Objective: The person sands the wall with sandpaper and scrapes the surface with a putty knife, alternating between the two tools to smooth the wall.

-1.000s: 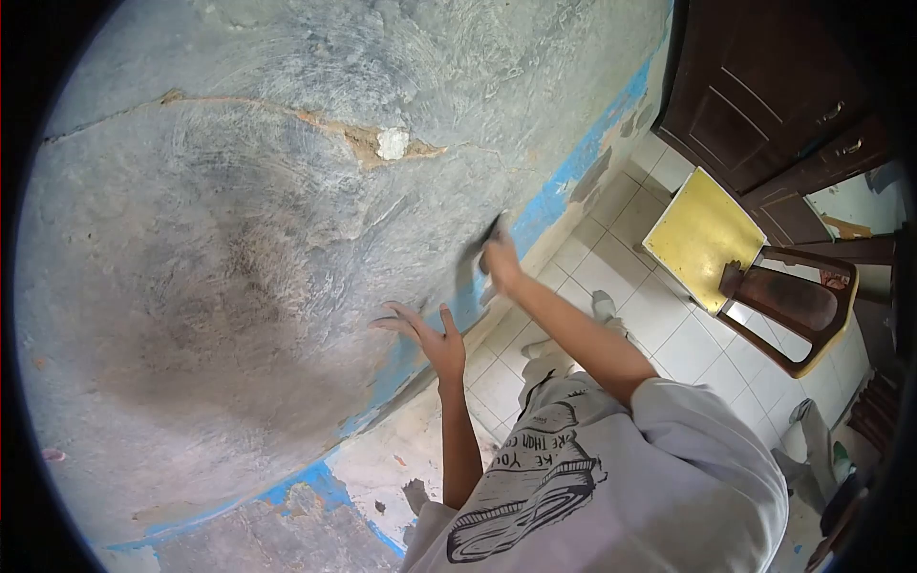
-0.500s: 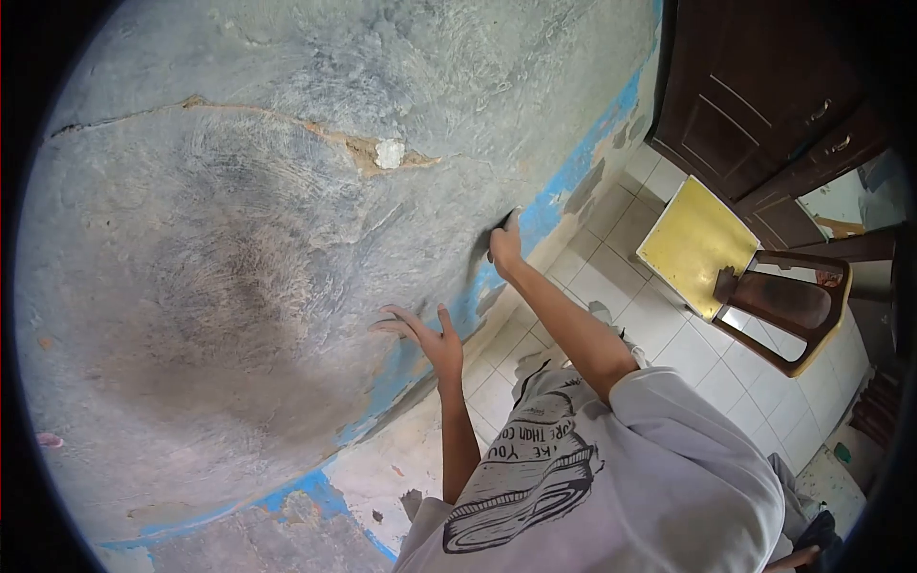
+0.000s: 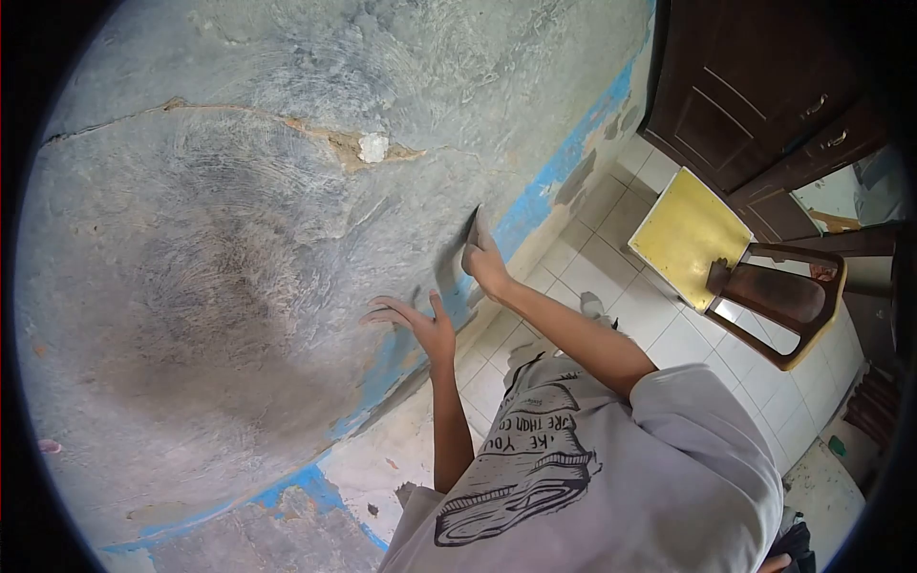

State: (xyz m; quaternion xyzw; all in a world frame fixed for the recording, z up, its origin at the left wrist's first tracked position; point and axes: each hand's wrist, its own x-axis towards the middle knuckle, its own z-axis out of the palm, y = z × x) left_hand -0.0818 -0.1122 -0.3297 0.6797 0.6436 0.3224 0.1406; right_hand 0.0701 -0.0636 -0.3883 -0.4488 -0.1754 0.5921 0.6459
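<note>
A rough grey plastered wall [image 3: 315, 220] takes up the left of the view, with a blue-painted strip [image 3: 537, 199] along its lower edge. My left hand [image 3: 427, 329] is open, fingers spread and fingertips right at the plaster. Farther along, near the blue strip, my right hand [image 3: 485, 263] is closed with its fingers pointing up the wall. A dark, thin, pointed shape [image 3: 472, 225] shows beside those fingers; what the hand holds is something I cannot make out. Above both hands a crack [image 3: 330, 136] runs across the wall, with a white lump [image 3: 373, 147] in it.
A yellow-seated chair [image 3: 690, 229] with a brown backrest stands on the white tiled floor [image 3: 638, 307] to the right. Behind it is a dark brown cabinet [image 3: 735, 105] with metal handles. At the lower right edge, part of another person's hand [image 3: 776, 563] shows.
My right hand has turned and shifted left along the wall, and the dark shape beside it shows more. My left hand stays spread at the wall. The view has shifted slightly.
</note>
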